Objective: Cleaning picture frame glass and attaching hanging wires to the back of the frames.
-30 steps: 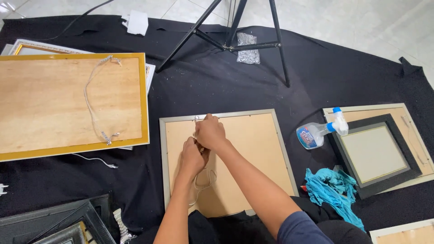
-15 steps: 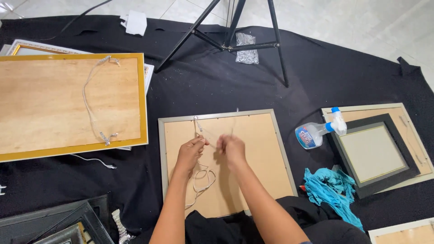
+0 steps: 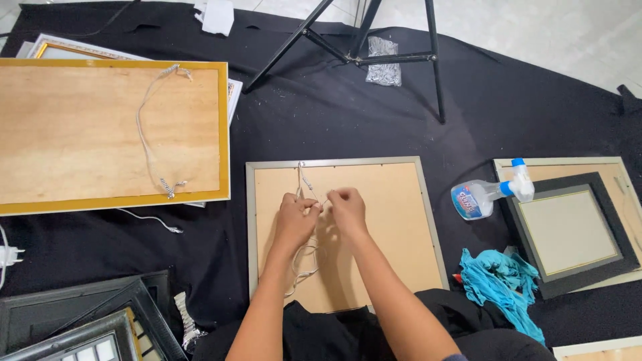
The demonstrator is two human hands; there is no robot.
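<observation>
1. Underneath everything, a black cloth (image 3: 348, 120) covers the floor and carries all the things.
2. At ten o'clock lies the largest piece, a gold-edged frame (image 3: 114, 134) turned face down, its plywood back up, with a loose hanging wire (image 3: 150, 127) across it.
3. At twelve o'clock the black legs of a tripod (image 3: 374, 53) stand on the cloth, with a small clear plastic bag (image 3: 384, 60) between them.
4. At the centre lies a silver-edged frame (image 3: 408, 227), face down, its tan backing board up; both hands work over its upper middle.
5. At three o'clock a black frame (image 3: 572, 234) with a pale mat rests on another board-backed frame.
6. At eight o'clock dark frames (image 3: 73, 321) are stacked by the picture's edge.
7. At four o'clock a teal rag (image 3: 498, 284) lies crumpled just beside the silver-edged frame.
8. At three o'clock, between the two frames, a spray bottle (image 3: 485, 195) with a blue and white head lies on its side.
9. The left hand (image 3: 294, 224) is closed, pinching a thin cord (image 3: 306, 184) that runs up to a fastener at the frame's top rail.
10. The right hand (image 3: 346, 210) is closed too, its fingertips pinching the same cord just beside the left; the loose remainder loops down over the backing at six o'clock.
</observation>
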